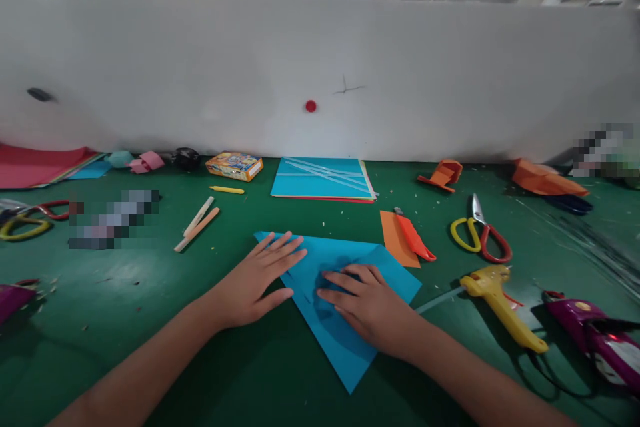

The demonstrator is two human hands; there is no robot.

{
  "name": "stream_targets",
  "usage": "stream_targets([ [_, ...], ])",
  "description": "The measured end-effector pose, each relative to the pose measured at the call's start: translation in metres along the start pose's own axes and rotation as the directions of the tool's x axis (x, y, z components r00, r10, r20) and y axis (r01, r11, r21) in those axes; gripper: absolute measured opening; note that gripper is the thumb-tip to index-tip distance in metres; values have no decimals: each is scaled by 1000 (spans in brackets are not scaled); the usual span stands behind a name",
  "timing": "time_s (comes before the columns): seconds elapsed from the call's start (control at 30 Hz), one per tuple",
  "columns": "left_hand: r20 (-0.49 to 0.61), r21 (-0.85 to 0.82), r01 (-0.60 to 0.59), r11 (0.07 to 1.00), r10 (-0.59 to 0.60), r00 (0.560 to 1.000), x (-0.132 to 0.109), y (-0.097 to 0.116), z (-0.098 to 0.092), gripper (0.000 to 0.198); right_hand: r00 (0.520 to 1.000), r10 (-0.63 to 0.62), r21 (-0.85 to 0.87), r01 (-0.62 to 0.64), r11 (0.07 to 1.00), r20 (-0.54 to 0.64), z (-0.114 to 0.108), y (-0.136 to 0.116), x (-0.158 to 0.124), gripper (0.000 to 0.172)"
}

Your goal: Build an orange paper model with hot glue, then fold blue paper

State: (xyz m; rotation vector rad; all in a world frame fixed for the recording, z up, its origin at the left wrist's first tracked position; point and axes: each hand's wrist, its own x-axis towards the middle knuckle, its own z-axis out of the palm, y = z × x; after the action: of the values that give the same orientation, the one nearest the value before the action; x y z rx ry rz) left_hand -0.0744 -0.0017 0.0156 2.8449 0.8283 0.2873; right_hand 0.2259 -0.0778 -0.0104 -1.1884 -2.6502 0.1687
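A sheet of blue paper (pixel 345 353) lies on the green table in front of me, one corner toward me and its top part folded over along a straight edge. My left hand (pixel 257 283) rests flat at the sheet's left side, fingers spread over its upper left corner. On the middle of the paper is my right hand (pixel 367 307), fingers slightly bent and fingertips touching the surface, nothing visible in its grip. Under the sheet's upper right side sits an orange paper piece (pixel 395 240), with an orange utility knife (pixel 416 237) lying across it.
Right of the paper are a yellow glue gun (pixel 505 303), scissors (pixel 483 233) and a purple device (pixel 590 333). Behind it lies a stack of coloured paper (pixel 310 180). Toward the left are wooden sticks (pixel 197 228), a yellow crayon (pixel 227 190) and a small box (pixel 234 165). A white partition (pixel 200 67) closes the back.
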Motion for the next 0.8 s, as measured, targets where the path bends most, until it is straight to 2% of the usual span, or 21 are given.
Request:
stream_targets([
  [0.1,46,-7,-7,1000,7,999,3,1,5,65,999,-36,-4,36,999,31,-1,0,-1,49],
  [0.3,59,14,78,997,-79,995,2,-14,12,62,998,-58,-1,58,998,32,0,2,-2,57],
  [0.43,35,58,86,995,-88,996,4,-15,11,57,994,-114,37,114,993,-3,1,4,-2,55],
  [0.6,13,89,94,992,-95,995,5,-13,10,53,983,-144,54,151,987,-116,3,4,-2,45],
  [0.8,-41,114,86,990,-81,996,8,-16,15,51,975,-163,118,182,976,-149,2,3,-2,38],
])
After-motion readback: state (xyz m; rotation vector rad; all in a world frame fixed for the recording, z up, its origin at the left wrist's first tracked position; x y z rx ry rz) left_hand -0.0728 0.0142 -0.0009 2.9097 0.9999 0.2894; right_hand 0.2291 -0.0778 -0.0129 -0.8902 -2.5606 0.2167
